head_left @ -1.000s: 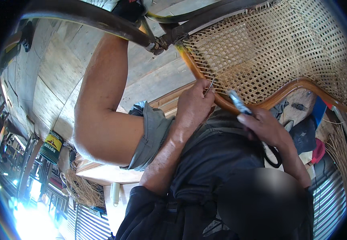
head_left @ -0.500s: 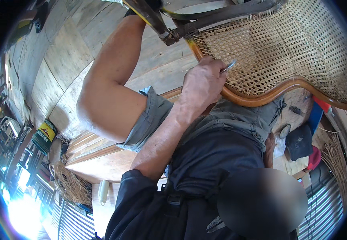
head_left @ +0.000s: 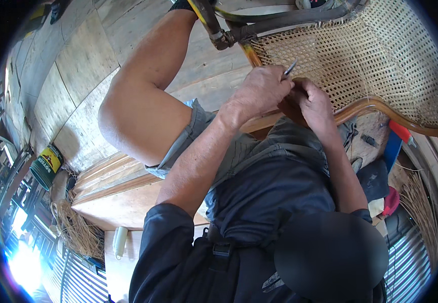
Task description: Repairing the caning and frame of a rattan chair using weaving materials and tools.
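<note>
Left hand (head_left: 259,93): fingers curled tight around a thin grey metal tool (head_left: 290,67); only its tip shows above the knuckles, handle hidden in the fist. Right hand (head_left: 314,103): fingers bent, pressed against the curved brown wooden frame (head_left: 380,107) of the pale woven cane chair seat (head_left: 360,55); what it pinches, if anything, cannot be made out. Tool tip sits at the weave's lower left edge, just beside the frame. Seat cut off at upper right. Bundle of loose cane strands (head_left: 75,230) lies lower left, blurred.
</note>
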A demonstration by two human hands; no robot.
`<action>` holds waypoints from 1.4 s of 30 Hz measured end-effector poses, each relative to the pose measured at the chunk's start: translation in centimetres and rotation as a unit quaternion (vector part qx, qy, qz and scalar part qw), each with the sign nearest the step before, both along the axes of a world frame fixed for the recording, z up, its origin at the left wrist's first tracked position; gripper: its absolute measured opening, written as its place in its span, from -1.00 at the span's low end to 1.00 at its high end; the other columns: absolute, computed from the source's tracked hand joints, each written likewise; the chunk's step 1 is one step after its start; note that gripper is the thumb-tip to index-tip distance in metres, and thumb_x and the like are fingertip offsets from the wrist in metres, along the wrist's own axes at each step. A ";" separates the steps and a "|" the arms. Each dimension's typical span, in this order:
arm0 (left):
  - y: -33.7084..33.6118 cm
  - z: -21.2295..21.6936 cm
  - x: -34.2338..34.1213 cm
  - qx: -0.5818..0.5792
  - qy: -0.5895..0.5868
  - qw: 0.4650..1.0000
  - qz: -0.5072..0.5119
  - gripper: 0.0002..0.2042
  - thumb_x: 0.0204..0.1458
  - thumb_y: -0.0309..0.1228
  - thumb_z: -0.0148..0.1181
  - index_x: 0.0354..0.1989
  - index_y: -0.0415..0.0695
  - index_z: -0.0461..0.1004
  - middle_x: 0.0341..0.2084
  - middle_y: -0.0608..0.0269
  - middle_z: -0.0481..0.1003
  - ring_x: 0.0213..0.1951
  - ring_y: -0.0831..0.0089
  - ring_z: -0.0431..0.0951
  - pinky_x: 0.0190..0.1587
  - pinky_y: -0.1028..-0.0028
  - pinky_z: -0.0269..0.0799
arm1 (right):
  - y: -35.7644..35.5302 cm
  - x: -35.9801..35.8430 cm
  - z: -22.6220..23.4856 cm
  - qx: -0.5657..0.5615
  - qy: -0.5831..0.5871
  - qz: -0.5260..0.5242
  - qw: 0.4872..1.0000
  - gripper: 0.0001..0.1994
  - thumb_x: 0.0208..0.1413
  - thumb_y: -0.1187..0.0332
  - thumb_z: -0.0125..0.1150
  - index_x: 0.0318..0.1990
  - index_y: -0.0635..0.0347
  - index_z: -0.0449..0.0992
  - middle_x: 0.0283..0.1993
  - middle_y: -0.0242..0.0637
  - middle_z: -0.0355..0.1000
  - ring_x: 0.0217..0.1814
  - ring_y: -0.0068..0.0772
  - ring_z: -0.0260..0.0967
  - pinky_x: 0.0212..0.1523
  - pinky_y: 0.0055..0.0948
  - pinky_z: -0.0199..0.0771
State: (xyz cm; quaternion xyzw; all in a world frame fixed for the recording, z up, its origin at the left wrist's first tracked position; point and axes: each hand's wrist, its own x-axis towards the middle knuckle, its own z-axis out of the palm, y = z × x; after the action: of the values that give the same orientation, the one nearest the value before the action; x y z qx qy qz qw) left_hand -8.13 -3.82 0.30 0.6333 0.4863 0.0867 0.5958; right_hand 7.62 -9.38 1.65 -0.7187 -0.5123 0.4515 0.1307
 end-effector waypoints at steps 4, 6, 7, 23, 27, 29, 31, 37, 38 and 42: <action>-0.2 -0.8 -0.5 0.103 -0.026 0.994 0.007 -0.64 0.11 -0.17 -0.03 -0.42 -0.29 0.44 -0.58 -0.09 0.48 -0.46 0.02 0.53 -0.37 0.20 0.41 | -1.2 0.6 -0.7 0.092 -0.038 0.035 0.994 -0.84 0.05 0.45 0.09 -0.21 0.24 0.47 -0.26 -0.06 0.47 -0.22 -0.11 0.46 -0.19 -0.33 0.41; 0.3 -0.1 -0.3 0.225 0.106 0.964 -0.095 -0.69 0.13 -0.26 -0.08 -0.43 -0.27 0.45 -0.56 -0.08 0.49 -0.43 0.06 0.56 -0.36 0.20 0.45 | -1.8 0.7 -0.8 0.109 -0.112 0.052 0.986 -0.86 0.01 0.44 0.13 -0.26 0.23 0.48 -0.32 -0.09 0.47 -0.25 -0.09 0.41 -0.19 -0.28 0.38; 0.5 -0.1 -0.1 0.224 0.106 0.964 -0.096 -0.69 0.13 -0.26 -0.08 -0.43 -0.27 0.45 -0.56 -0.08 0.49 -0.43 0.06 0.56 -0.36 0.20 0.45 | -2.0 0.6 -0.8 0.107 -0.112 0.051 0.987 -0.86 0.01 0.44 0.13 -0.26 0.23 0.48 -0.32 -0.09 0.47 -0.25 -0.09 0.41 -0.19 -0.28 0.38; 2.7 -0.3 0.7 0.254 0.165 0.880 -0.366 -0.85 -0.17 -0.49 0.11 -0.43 -0.20 0.57 -0.47 0.04 0.55 -0.34 0.16 0.59 -0.35 0.28 0.49 | -3.5 0.9 -1.4 0.184 -0.143 0.064 0.970 -0.88 0.00 0.43 0.16 -0.28 0.17 0.48 -0.31 -0.20 0.41 -0.21 -0.11 0.31 -0.18 -0.27 0.34; 2.5 0.6 1.1 0.217 0.175 0.881 -0.383 -0.86 -0.17 -0.48 0.17 -0.41 -0.17 0.59 -0.42 0.11 0.57 -0.30 0.25 0.60 -0.33 0.35 0.52 | -3.7 0.9 -1.5 0.207 -0.166 0.087 0.960 -0.86 0.00 0.45 0.15 -0.25 0.16 0.47 -0.31 -0.18 0.40 -0.21 -0.09 0.31 -0.16 -0.25 0.33; 2.7 0.7 1.4 0.223 0.179 0.876 -0.388 -0.86 -0.16 -0.47 0.17 -0.41 -0.16 0.59 -0.42 0.10 0.57 -0.30 0.24 0.60 -0.32 0.34 0.52 | -3.5 0.7 -1.4 0.190 -0.171 0.079 0.964 -0.87 0.00 0.45 0.14 -0.26 0.16 0.47 -0.32 -0.18 0.40 -0.21 -0.09 0.30 -0.17 -0.23 0.32; 2.9 0.3 1.6 0.231 0.183 0.871 -0.392 -0.86 -0.15 -0.46 0.16 -0.41 -0.16 0.59 -0.42 0.10 0.57 -0.29 0.24 0.60 -0.32 0.34 0.52 | -3.4 0.8 -1.2 0.174 -0.176 0.072 0.966 -0.88 0.00 0.45 0.13 -0.26 0.16 0.46 -0.32 -0.19 0.39 -0.22 -0.09 0.30 -0.17 -0.21 0.30; 4.3 -2.1 1.3 0.238 0.138 0.864 -0.423 -0.83 -0.12 -0.35 0.10 -0.41 -0.12 0.56 -0.47 0.08 0.55 -0.34 0.12 0.58 -0.33 0.20 0.50 | -3.1 0.3 -0.7 0.195 -0.184 0.157 0.951 -0.95 0.02 0.43 0.08 -0.36 0.16 0.41 -0.35 -0.19 0.35 -0.23 -0.10 0.26 -0.17 -0.18 0.28; 4.3 -2.4 1.2 0.249 0.132 0.866 -0.412 -0.82 -0.10 -0.32 0.11 -0.38 -0.11 0.55 -0.45 0.09 0.55 -0.33 0.12 0.58 -0.32 0.20 0.50 | -3.1 0.1 -0.7 0.171 -0.200 0.145 0.954 -0.96 0.02 0.43 0.08 -0.36 0.16 0.40 -0.35 -0.18 0.34 -0.22 -0.10 0.26 -0.16 -0.18 0.28; 4.2 -3.2 1.3 0.263 0.125 0.863 -0.413 -0.80 -0.08 -0.29 0.13 -0.31 -0.09 0.51 -0.40 0.11 0.54 -0.28 0.14 0.57 -0.26 0.21 0.48 | -2.9 0.0 -0.6 0.127 -0.227 0.139 0.955 -0.96 0.00 0.45 0.08 -0.38 0.19 0.38 -0.33 -0.15 0.34 -0.21 -0.06 0.26 -0.16 -0.17 0.30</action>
State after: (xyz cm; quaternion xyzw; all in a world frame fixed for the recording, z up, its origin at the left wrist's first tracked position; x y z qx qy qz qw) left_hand -6.85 0.36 -2.89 0.9149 0.2096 -0.1231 0.3223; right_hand 7.60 -12.33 1.02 -0.7013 -0.6766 0.2213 0.0375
